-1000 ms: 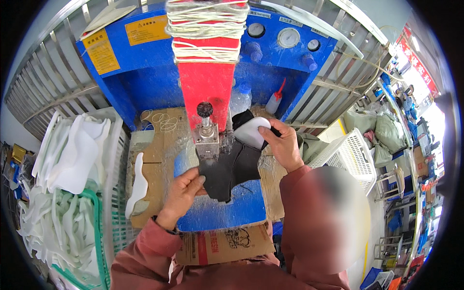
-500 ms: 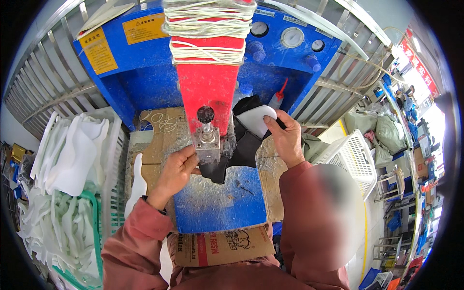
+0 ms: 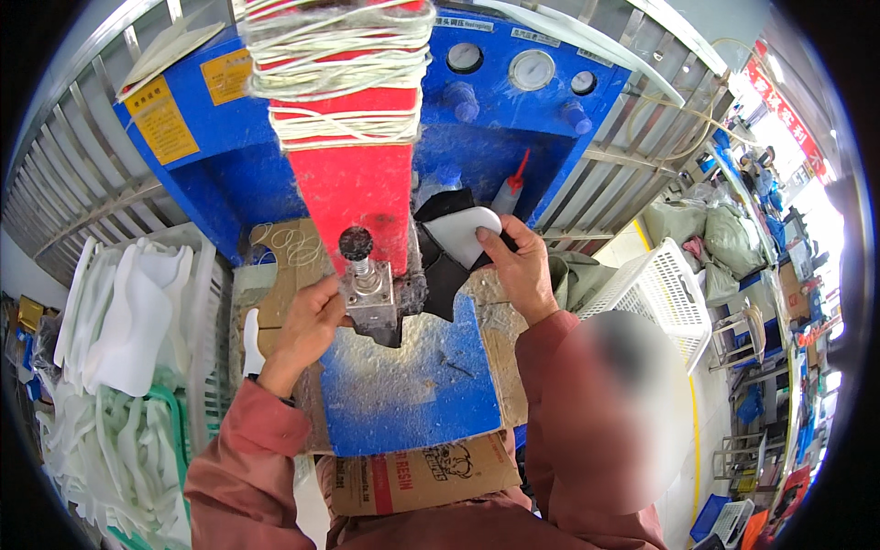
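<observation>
A black, soft-looking sheet piece (image 3: 445, 286) lies under the metal head (image 3: 370, 298) of a red machine arm (image 3: 353, 183). At its far right a smooth white panel (image 3: 458, 231) with a rounded edge lies against the black material. My right hand (image 3: 524, 266) pinches the white panel's right corner, thumb on top. Left of the metal head, my left hand (image 3: 307, 321) is closed at the black piece's left edge; the head partly hides its fingertips. Below both hands is a dusty blue board (image 3: 412, 394).
A blue machine housing (image 3: 367, 119) with gauges stands behind. A squeeze bottle with a red nozzle (image 3: 509, 194) is inside it. Crates of white shaped pieces (image 3: 137, 312) stand at left, a white basket (image 3: 655, 293) at right. Cardboard (image 3: 422, 477) hangs at the board's front edge.
The view has shifted, so the machine and the blue board sit further left and slightly lower. Less of the black piece shows below the metal head. Both hands keep their grips.
</observation>
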Motion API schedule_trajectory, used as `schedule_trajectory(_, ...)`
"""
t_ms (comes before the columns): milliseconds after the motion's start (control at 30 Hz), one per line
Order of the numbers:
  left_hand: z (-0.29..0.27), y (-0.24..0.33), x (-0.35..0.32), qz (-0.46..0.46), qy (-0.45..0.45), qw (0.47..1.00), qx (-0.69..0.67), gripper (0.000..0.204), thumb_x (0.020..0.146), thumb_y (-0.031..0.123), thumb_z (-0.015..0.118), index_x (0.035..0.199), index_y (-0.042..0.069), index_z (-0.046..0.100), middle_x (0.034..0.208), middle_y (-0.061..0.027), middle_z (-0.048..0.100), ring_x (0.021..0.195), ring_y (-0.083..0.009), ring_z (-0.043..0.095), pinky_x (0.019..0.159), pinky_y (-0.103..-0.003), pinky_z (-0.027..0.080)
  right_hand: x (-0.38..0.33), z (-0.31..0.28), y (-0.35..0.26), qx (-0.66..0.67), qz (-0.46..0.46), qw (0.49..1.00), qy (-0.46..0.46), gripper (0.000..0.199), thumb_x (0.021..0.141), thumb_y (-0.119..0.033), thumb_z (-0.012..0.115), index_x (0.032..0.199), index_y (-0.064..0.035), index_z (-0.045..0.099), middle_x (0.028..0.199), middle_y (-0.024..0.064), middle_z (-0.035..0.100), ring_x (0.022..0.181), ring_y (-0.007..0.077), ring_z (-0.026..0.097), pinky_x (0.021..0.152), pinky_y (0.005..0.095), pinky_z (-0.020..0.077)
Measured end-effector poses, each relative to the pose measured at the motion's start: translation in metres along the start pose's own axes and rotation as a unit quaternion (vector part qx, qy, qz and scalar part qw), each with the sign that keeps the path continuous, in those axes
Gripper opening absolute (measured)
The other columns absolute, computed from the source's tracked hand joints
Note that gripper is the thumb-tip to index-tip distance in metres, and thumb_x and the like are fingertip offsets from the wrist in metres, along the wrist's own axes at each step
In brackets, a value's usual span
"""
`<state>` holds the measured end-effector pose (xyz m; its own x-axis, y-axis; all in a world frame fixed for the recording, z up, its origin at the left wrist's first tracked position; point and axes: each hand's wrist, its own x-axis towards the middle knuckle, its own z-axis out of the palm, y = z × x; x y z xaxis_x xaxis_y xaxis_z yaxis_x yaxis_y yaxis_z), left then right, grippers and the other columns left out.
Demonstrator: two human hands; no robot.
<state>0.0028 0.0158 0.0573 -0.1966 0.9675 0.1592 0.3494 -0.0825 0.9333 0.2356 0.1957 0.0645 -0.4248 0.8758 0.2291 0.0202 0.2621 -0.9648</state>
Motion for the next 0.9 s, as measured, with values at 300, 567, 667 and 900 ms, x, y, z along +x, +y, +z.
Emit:
schedule_trajectory(300,0.004,-0.057,-0.04,-0.178,0.153,0.844,-0.483,0.024,0.094,0.006,0.052,0.115,0.008,0.063,0.105,-0.0097,0.068,0.095,-0.0203,0.066,0.084,-0.039,0.056,-0.028,0.014,0.006,0.13,0.06,0.99,0.013,0.017,0.095,-0.013,0.059,0.103,0.0017,0.063,0.086,0.0044,0.063,0.072,0.0108,0.061,0.058,0.0284,0.0562)
schedule_trajectory(567,0.064,-0.067,-0.116,-0.097,0.132,0.845,-0.509,0.02,0.09,0.004,0.062,0.109,0.007,0.065,0.128,-0.0141,0.057,0.115,-0.0286,0.058,0.1,-0.048,0.046,-0.058,0.046,0.017,0.146,0.059,0.987,0.028,0.017,0.096,-0.013,0.057,0.104,0.0016,0.062,0.085,0.0054,0.064,0.074,0.0117,0.063,0.06,0.0293,0.0573)
schedule_trajectory(667,0.064,-0.053,-0.116,-0.06,0.225,0.882,-0.41,0.018,0.09,0.004,0.065,0.108,0.004,0.066,0.109,-0.01,0.065,0.103,-0.02,0.062,0.094,-0.038,0.049,-0.07,0.048,0.023,0.159,0.062,0.985,0.033,0.017,0.096,-0.013,0.057,0.105,0.0002,0.062,0.087,0.004,0.064,0.075,0.0112,0.063,0.061,0.0288,0.0571)
schedule_trajectory(900,0.035,-0.05,-0.116,-0.105,0.32,0.901,-0.273,0.016,0.09,0.01,0.068,0.102,0.001,0.066,0.085,-0.0004,0.067,0.073,-0.0088,0.063,0.071,-0.027,0.055,-0.097,0.035,0.028,0.14,0.142,0.978,-0.056,0.02,0.097,-0.01,0.055,0.114,0.001,0.058,0.098,0.0063,0.065,0.081,0.0143,0.065,0.066,0.0315,0.0588)
